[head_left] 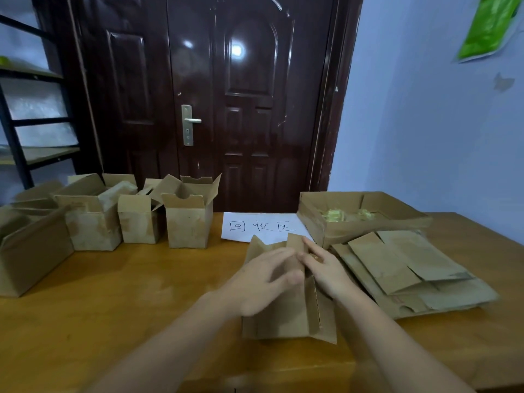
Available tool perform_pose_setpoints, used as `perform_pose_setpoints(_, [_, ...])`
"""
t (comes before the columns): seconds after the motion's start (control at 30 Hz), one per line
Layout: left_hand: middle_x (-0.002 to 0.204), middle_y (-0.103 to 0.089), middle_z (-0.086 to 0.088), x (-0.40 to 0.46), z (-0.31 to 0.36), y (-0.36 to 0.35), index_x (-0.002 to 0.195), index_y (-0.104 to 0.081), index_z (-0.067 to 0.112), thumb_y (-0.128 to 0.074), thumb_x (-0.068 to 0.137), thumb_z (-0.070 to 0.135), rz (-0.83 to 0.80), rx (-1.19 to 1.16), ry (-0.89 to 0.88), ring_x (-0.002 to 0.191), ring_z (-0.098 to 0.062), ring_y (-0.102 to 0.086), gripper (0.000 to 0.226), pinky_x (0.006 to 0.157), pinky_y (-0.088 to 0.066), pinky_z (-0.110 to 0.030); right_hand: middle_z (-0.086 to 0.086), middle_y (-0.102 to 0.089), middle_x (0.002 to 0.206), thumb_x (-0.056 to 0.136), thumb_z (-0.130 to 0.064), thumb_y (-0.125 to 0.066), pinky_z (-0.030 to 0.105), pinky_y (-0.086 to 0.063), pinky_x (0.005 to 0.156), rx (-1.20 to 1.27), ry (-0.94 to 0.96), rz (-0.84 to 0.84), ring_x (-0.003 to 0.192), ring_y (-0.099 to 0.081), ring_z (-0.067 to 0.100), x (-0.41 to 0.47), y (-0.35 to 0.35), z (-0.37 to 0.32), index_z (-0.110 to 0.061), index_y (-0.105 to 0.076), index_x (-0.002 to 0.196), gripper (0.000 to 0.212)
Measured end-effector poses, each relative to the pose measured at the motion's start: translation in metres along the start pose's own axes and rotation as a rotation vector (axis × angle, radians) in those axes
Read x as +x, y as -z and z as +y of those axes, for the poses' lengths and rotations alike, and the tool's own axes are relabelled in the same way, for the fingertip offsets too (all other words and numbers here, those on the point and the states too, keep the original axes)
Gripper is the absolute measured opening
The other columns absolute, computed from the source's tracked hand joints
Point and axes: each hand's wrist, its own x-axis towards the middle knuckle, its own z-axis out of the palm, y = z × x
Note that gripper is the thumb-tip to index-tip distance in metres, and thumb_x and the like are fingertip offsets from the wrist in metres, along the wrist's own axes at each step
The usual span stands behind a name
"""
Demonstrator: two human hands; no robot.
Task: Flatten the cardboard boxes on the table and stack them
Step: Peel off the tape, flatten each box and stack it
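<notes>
Near the table's (119, 302) front edge, at mid-width, we note a flattened box (286, 316) of creased brown corrugated card, one fluted edge showing. Left hand (263, 282) lies on it, fingers loosely bent, blurred; whether it grips we cannot tell. Right hand (326, 268) pinches a raised flap. Toward the right edge, a stack of flat boxes (408, 273) rests touching a shallow open carton (365, 217). Upright open boxes (187, 219) line the back-left edge. Bare glossy wood lies front-left.
</notes>
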Motion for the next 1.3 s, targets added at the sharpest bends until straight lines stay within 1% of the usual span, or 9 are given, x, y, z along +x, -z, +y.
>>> perform_pose_setpoints(0.2, [0.170,-0.018,0.004,0.008,-0.033,0.005,0.161,-0.030,0.028,-0.039,0.090,0.081,0.094,0.138,0.358,0.157,-0.017,-0.011,0.089,0.126,-0.018,-0.044,-0.013,-0.032,0.143,0.098,-0.033,-0.063,0.035,-0.033,0.115,-0.131,0.003,-0.043,0.133,-0.035,0.009,-0.003,-0.010,0.008,-0.041,-0.044,0.148,0.054])
perform_pose_setpoints(0.3, [0.163,-0.030,0.007,0.008,-0.039,0.006,0.158,-0.035,0.031,-0.033,0.081,0.092,0.056,0.117,0.378,0.153,-0.021,-0.022,0.098,0.121,-0.025,-0.047,-0.026,-0.056,0.127,0.100,-0.054,-0.049,0.029,-0.040,0.102,-0.021,-0.076,0.049,0.126,-0.049,0.006,-0.003,-0.019,0.002,-0.057,-0.065,0.113,0.021])
perform_pose_setpoints(0.37, [0.167,-0.025,0.008,0.009,-0.041,0.005,0.160,-0.032,0.033,-0.029,0.076,0.097,0.024,0.139,0.398,0.155,-0.023,-0.019,0.105,0.122,-0.023,-0.049,-0.022,-0.068,0.107,0.093,-0.073,-0.042,0.028,-0.048,0.087,0.133,-0.173,0.059,0.108,-0.061,0.006,0.000,-0.019,-0.006,-0.055,-0.070,0.088,0.033])
perform_pose_setpoints(0.47, [0.169,-0.022,0.006,0.014,-0.041,0.001,0.161,-0.029,0.033,-0.024,0.069,0.103,0.008,0.182,0.416,0.156,-0.023,-0.016,0.115,0.122,-0.022,-0.050,-0.017,-0.069,0.111,0.074,-0.087,-0.048,0.037,-0.049,0.095,0.235,-0.214,0.041,0.107,-0.063,0.009,0.002,-0.008,-0.012,-0.050,-0.073,0.094,0.049])
perform_pose_setpoints(0.6, [0.168,-0.025,0.004,0.023,-0.039,-0.007,0.160,-0.032,0.029,-0.025,0.071,0.102,0.009,0.219,0.426,0.156,-0.025,-0.015,0.115,0.122,-0.021,-0.050,-0.013,-0.052,0.143,0.079,-0.067,-0.067,0.042,-0.040,0.111,0.205,-0.142,0.037,0.129,-0.048,0.012,0.003,0.010,-0.016,-0.044,-0.053,0.141,0.067])
perform_pose_setpoints(0.8, [0.168,-0.027,0.004,0.030,-0.034,-0.016,0.160,-0.034,0.028,-0.028,0.073,0.100,0.007,0.171,0.412,0.156,-0.025,-0.014,0.113,0.125,-0.020,-0.051,-0.004,-0.059,0.140,0.096,-0.015,-0.050,0.042,-0.051,0.103,0.249,-0.113,0.014,0.125,-0.057,0.015,0.004,0.026,-0.022,-0.049,-0.060,0.128,0.049])
perform_pose_setpoints(0.87, [0.168,-0.027,0.004,0.031,-0.032,-0.018,0.160,-0.035,0.028,-0.027,0.071,0.101,0.005,0.135,0.410,0.156,-0.024,-0.017,0.115,0.124,-0.023,-0.053,-0.003,-0.058,0.140,0.097,-0.011,-0.051,0.036,-0.056,0.093,0.178,-0.080,0.029,0.115,-0.062,0.013,0.003,0.026,-0.020,-0.038,-0.050,0.145,0.056])
perform_pose_setpoints(1.03, [0.168,-0.025,0.003,0.037,-0.027,-0.021,0.161,-0.033,0.025,-0.034,0.078,0.096,0.016,0.167,0.399,0.157,-0.027,-0.010,0.109,0.125,-0.019,-0.050,-0.003,-0.061,0.128,0.086,-0.029,-0.078,0.027,-0.051,0.094,0.122,-0.124,-0.021,0.113,-0.060,0.010,0.001,0.027,-0.015,-0.024,-0.066,0.132,0.048])
perform_pose_setpoints(1.3, [0.172,0.002,0.012,0.036,-0.038,-0.014,0.155,-0.041,0.033,-0.060,0.081,0.081,0.113,-0.108,0.432,0.156,-0.019,-0.016,0.091,0.121,-0.030,-0.047,0.000,-0.072,0.119,0.080,-0.004,-0.082,0.032,-0.059,0.088,0.205,-0.083,-0.094,0.098,-0.073,0.010,0.003,0.030,-0.015,-0.026,-0.065,0.133,0.059])
